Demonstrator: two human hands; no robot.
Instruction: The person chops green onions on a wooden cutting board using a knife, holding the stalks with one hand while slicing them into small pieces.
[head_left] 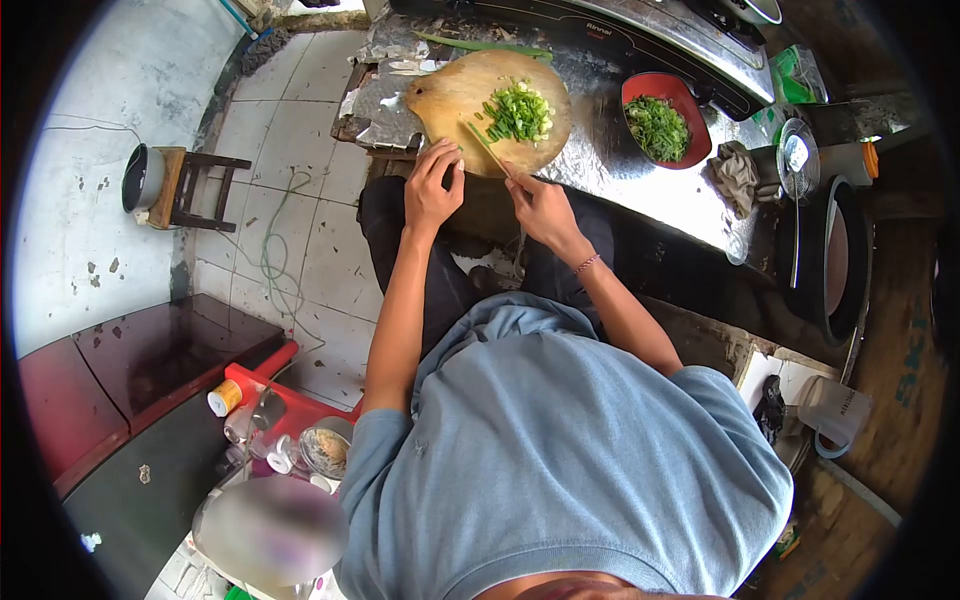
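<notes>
A round wooden cutting board [450, 90] lies at the counter's front edge, bearing a pile of chopped spring onion [520, 112]. My right hand [545, 210] is closed around the handle of a knife [485, 147], whose thin blade points up and left across the board, just left of the pile. At the board's lower left edge, my left hand [434, 185] has its fingers bent and drawn together; anything under them is hidden. Behind the board lies a long green spring onion leaf [480, 45]. To the right stands a red bowl [700, 125] with chopped greens [655, 128] inside.
A black Rinnai stove [600, 40] runs along the back of the counter. On the right are a crumpled cloth [735, 178], a wire strainer [798, 160] and a large dark pan [840, 260]. A wooden stool [190, 190] stands on the left.
</notes>
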